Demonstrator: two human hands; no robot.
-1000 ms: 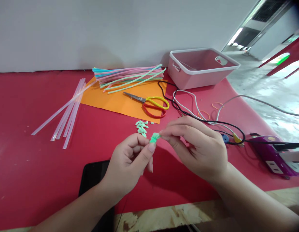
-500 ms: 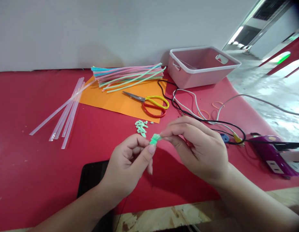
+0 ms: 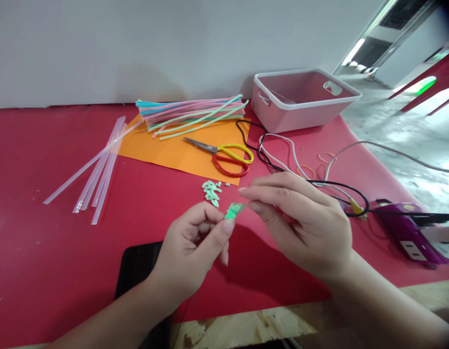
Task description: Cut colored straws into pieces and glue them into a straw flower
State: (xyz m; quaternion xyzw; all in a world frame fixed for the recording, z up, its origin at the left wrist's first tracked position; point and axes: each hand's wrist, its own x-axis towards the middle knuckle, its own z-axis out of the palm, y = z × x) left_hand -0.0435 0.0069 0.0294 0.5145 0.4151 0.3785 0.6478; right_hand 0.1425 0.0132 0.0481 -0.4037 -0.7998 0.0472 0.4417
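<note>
Between the thumb and index finger of my left hand (image 3: 198,247) is a small green twisted bundle (image 3: 233,211); its outer end looks translucent, and its exact kind is not clear. My right hand (image 3: 300,223) hovers just to the right, thumb and fingers apart, with nothing visible in it. Behind the bundle lies a little pile of cut light-green pieces (image 3: 210,192) on the red tabletop (image 3: 57,252). Scissors (image 3: 219,150) with one yellow and one red handle rest farther back on an orange sheet (image 3: 166,152).
Colourful pipe cleaners (image 3: 195,114) lie along the wall. Clear plastic strips (image 3: 104,169) are at left. A pink basket (image 3: 293,116) stands back right, near tangled cables (image 3: 293,145) and a purple power strip (image 3: 402,232). A black phone-like device (image 3: 135,266) lies under my left forearm.
My right hand has let go of the green bundle's end and drawn slightly right, its fingers parting. My left hand keeps its hold almost in place.
</note>
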